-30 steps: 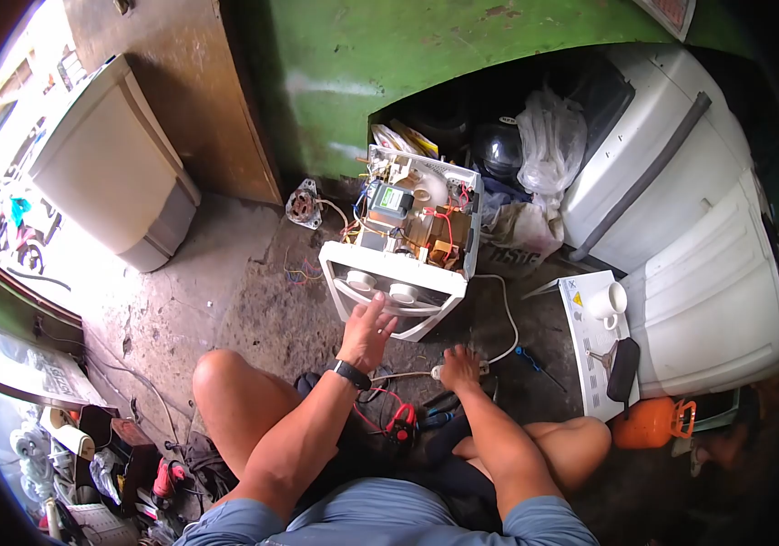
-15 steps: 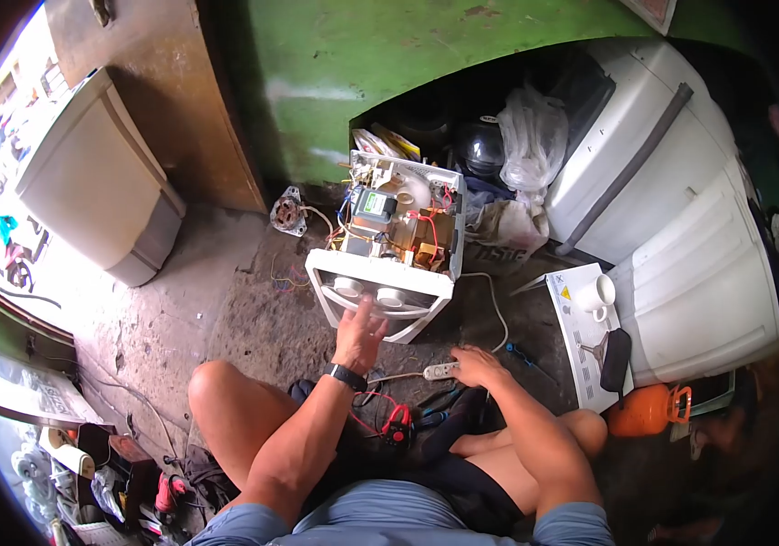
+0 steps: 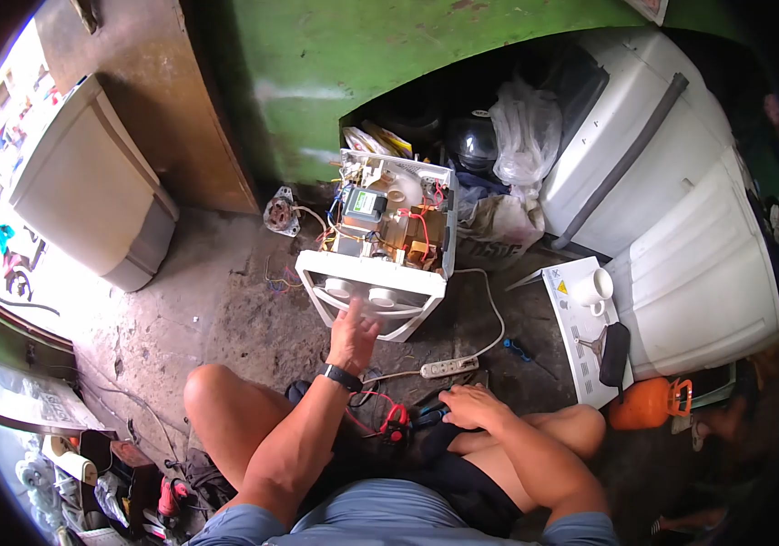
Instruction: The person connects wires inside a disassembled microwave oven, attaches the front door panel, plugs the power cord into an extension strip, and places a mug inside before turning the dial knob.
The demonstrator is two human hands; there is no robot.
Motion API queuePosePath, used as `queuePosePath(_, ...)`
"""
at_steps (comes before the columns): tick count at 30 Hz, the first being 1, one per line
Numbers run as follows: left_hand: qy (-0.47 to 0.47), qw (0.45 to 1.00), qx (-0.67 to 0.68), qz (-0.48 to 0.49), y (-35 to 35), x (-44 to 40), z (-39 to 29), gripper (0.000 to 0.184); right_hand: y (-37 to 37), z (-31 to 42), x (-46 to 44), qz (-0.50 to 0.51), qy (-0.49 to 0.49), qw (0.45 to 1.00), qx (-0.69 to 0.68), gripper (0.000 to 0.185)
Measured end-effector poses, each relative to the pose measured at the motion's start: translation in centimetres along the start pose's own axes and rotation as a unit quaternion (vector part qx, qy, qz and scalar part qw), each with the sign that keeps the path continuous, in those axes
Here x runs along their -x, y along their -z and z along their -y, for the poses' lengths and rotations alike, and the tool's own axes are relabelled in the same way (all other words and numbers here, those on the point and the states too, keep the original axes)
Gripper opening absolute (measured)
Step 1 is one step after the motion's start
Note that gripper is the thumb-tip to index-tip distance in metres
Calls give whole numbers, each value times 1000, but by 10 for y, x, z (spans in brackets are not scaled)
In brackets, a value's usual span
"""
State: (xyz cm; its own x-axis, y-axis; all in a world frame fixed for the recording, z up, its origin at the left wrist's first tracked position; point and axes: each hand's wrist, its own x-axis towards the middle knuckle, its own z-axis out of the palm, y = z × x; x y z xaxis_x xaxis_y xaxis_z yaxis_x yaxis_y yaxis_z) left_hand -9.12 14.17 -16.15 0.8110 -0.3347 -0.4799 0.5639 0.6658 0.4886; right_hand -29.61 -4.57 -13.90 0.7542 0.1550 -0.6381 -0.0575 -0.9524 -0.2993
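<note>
An opened white appliance (image 3: 371, 264) with two round knobs on its front stands on the floor, its inner wires and a transformer (image 3: 366, 204) exposed. My left hand (image 3: 353, 337) is at its front, just below the knobs, with fingers apart and nothing held. My right hand (image 3: 469, 406) is low over the floor, beside blue-handled tools (image 3: 428, 417); its fingertips are partly hidden, and whether it grips a handle is unclear. A white power strip (image 3: 449, 367) lies just above it. Left of the tools is a red and black device (image 3: 396, 426) with a red lead.
A white panel (image 3: 580, 338) at the right bears a mug (image 3: 591, 288) and a black case (image 3: 615, 355). Near it are an orange canister (image 3: 646, 404) and a screwdriver (image 3: 529, 357). A motor part (image 3: 281, 212) lies left of the appliance. Large white casings stand at the right.
My right hand has left the power strip and moved down to the blue-handled tools. My left hand stays at the appliance's front. The camera view has shifted slightly.
</note>
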Motion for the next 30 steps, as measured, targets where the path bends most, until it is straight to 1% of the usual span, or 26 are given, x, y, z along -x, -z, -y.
queuePosePath(1,-3,1000,-1,1,0,-1,1,23,-5,1,-5,31,-11,999,40,46)
queuePosePath(3,-4,1000,-4,2,2,-2,1,24,-9,3,-10,33,0,999,18,48)
queuePosePath(5,-13,1000,-14,21,4,-4,3,25,-7,5,-10,14,42,998,-42,51)
queuePosePath(11,-14,999,-37,27,7,-8,3,30,-7,3,-10,4,20,1000,-2,51)
queuePosePath(18,-19,998,-50,29,5,-6,2,32,-8,6,-10,17,21,1000,-8,51)
queuePosePath(25,-20,998,-51,30,9,-7,4,31,-7,6,-8,5,22,1000,-12,50)
queuePosePath(27,-12,997,-58,46,15,-12,5,46,-7,7,-9,6,22,1000,-12,50)
queuePosePath(30,-19,997,-66,41,14,-11,6,48,-6,6,-11,14,21,1000,-14,51)
